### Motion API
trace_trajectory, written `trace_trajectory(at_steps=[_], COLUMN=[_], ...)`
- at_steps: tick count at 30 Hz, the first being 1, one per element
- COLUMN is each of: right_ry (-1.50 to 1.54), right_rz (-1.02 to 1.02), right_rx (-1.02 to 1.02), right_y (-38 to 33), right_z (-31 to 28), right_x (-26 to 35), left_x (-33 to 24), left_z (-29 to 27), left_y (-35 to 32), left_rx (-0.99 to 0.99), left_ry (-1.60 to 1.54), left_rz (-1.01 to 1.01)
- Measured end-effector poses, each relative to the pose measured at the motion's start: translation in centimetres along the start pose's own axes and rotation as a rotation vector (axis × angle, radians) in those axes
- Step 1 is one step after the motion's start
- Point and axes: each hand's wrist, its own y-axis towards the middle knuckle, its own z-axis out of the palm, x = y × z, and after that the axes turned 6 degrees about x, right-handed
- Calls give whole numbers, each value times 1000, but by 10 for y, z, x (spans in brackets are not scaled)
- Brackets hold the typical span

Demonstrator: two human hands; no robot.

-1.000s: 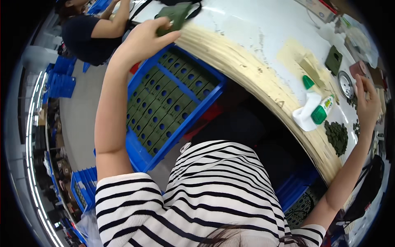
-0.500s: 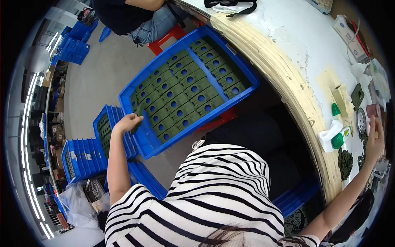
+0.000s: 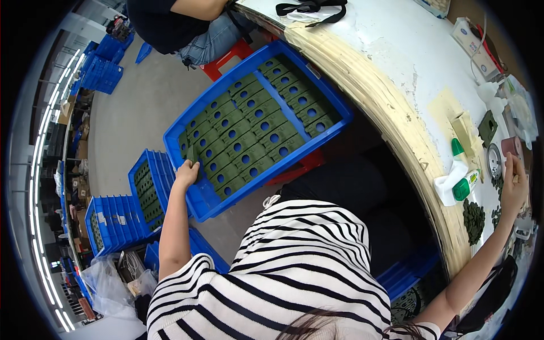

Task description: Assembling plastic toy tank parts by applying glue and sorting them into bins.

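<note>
My left hand (image 3: 187,171) is closed on a flat dark green part (image 3: 192,153), which stands tilted at the near left corner of a blue tray (image 3: 205,196). Rows of similar green parts (image 3: 238,136) with round holes lie in that tray, and blue shows through the holes. Over the white worktable on the right, my right hand (image 3: 515,187) has its fingers drawn together beside a pinkish roll (image 3: 511,146). Whatever sits between those fingers is too small to make out. Close by are a round metal dish (image 3: 494,161) and a loose green part (image 3: 488,128).
On the worktable (image 3: 391,62) are a green-capped bottle (image 3: 466,184), white tissue (image 3: 450,182) and a pile of small dark green pieces (image 3: 474,221). Stacked blue crates (image 3: 117,222) stand at left. Another person (image 3: 212,42) sits on a red stool (image 3: 226,58) beyond the tray.
My left hand has moved slightly right and inward over the tray corner, bringing the green part against the row ends. My right hand stays near the roll, its fingertips slightly higher.
</note>
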Motion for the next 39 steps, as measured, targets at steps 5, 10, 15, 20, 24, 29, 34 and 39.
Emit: trace_trajectory(at_steps=[5, 10, 15, 20, 24, 29, 34, 39], right_ry=[68, 49, -6, 112, 111, 105, 163, 141], right_rz=[41, 10, 33, 45, 69, 81, 124, 140], right_rx=[37, 36, -71, -144, -194, -228, -266, -279], right_y=[-3, -1, -6, 0, 2, -2, -2, -1], right_z=[3, 4, -3, -8, -11, -14, -11, -12], right_x=[-6, -5, 24, 72, 81, 73, 65, 56], left_x=[-27, -31, -52, 5, -38, -210, -299, -324], left_z=[-6, 8, 16, 39, 1, -60, -40, -37], left_y=[-80, -97, -86, -55, -79, -204, -322, -359], left_rx=[154, 282, 290, 256, 133, 396, 1288, 1610], left_ry=[521, 669, 603, 404, 590, -172, -922, -1095], left_rz=[-108, -119, -138, -109, 111, 899, 1943, 2070])
